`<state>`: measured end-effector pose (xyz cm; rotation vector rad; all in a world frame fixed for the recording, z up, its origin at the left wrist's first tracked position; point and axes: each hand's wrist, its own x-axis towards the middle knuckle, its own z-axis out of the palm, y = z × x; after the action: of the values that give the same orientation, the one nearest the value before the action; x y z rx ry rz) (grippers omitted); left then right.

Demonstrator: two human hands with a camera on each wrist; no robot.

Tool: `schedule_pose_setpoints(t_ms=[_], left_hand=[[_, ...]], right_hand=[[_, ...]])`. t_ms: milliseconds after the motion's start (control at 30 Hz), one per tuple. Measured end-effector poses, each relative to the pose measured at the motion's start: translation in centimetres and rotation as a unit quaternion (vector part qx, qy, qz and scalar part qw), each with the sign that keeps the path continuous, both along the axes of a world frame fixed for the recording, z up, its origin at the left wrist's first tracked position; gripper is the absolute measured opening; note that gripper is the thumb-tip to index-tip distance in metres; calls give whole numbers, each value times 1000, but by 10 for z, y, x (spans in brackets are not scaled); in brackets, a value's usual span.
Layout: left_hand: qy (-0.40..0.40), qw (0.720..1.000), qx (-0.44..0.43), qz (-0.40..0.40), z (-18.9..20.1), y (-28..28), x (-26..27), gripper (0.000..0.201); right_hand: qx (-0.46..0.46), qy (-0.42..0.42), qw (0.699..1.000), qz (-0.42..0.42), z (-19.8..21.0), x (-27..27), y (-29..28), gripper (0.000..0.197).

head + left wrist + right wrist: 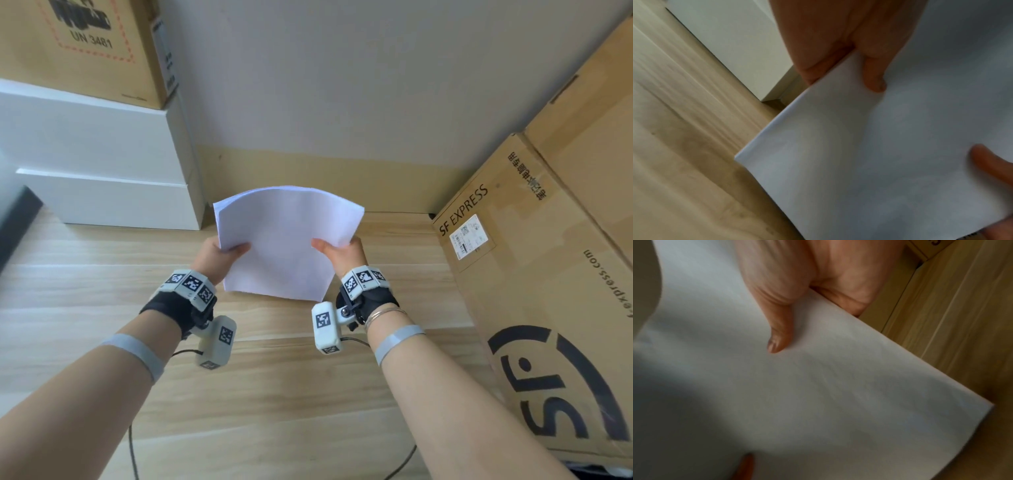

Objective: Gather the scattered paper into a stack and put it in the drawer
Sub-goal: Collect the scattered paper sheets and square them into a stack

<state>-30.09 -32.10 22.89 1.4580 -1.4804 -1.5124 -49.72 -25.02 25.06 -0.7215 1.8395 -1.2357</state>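
Observation:
A stack of white paper (pixel 286 240) is held up off the wooden floor, bowed upward along its far edge. My left hand (pixel 222 255) grips its left edge, thumb on top. My right hand (pixel 339 251) grips the right edge the same way. In the left wrist view the paper (pixel 879 154) fills the right side with my thumb pressed on it. In the right wrist view the paper (pixel 797 386) lies under my right thumb. A white drawer unit (pixel 102 171) stands at the left, its fronts shut as far as I can see.
A large SF Express cardboard box (pixel 534 291) stands close on the right. Another cardboard box (pixel 85 44) sits on top of the white unit. A grey wall with a tan baseboard (pixel 308 178) lies straight ahead. Cables trail on the floor (pixel 85 291) near me.

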Motion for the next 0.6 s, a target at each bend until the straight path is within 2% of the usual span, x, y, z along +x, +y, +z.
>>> schedule_pose_setpoints(t_ms=[67, 133, 200, 300, 367, 467, 600], left_hand=[[27, 999, -23, 17, 4, 0, 1, 16], [59, 998, -2, 5, 0, 2, 8, 23], [38, 999, 32, -14, -15, 3, 16, 32], [-4, 999, 29, -13, -27, 7, 16, 26], [-7, 1000, 23, 14, -29, 7, 15, 17], [14, 999, 38, 12, -38, 10, 15, 23], [-12, 999, 29, 12, -47, 13, 10, 26]], right_hand=[[-18, -15, 1000, -8, 1, -2, 0, 21], [0, -30, 999, 11, -5, -2, 3, 25], [41, -32, 998, 30, -19, 2, 6, 26], [61, -27, 997, 23, -30, 7, 8, 32], [43, -39, 998, 11, -31, 5, 9, 20], [48, -41, 998, 14, -34, 8, 10, 30], [73, -37, 997, 14, -40, 13, 11, 24]])
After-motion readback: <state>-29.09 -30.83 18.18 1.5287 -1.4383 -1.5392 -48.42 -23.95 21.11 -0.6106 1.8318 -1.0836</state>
